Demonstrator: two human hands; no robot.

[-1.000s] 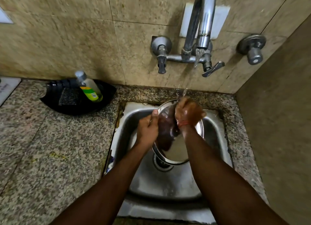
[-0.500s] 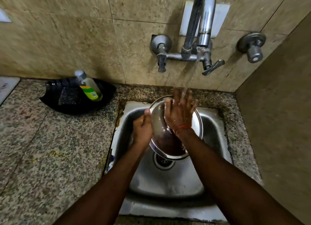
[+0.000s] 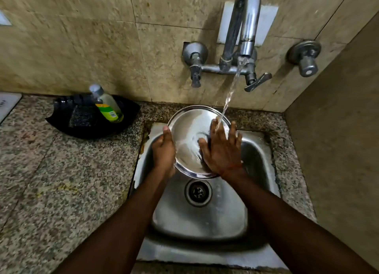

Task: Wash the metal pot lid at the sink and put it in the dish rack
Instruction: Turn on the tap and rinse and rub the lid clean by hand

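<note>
A round shiny metal pot lid (image 3: 189,138) is tilted up over the steel sink (image 3: 205,218), its inner face towards me. My left hand (image 3: 165,152) grips the lid's left rim. My right hand (image 3: 222,150) lies flat on the lid's right half with fingers spread. Water runs from the chrome tap (image 3: 246,31) onto my right fingertips and the lid. No dish rack is in view.
A black tray (image 3: 61,126) on the granite counter (image 3: 51,181) at the left holds a soap bottle (image 3: 107,106) and a dark scrub pad (image 3: 81,115). The sink drain (image 3: 198,192) lies below the lid. Two wall valves (image 3: 305,56) flank the tap; a wall closes the right side.
My right hand has opened from a curled rub into a flat spread palm on the lid. The lid has risen and tipped more upright, towards the tap's stream.
</note>
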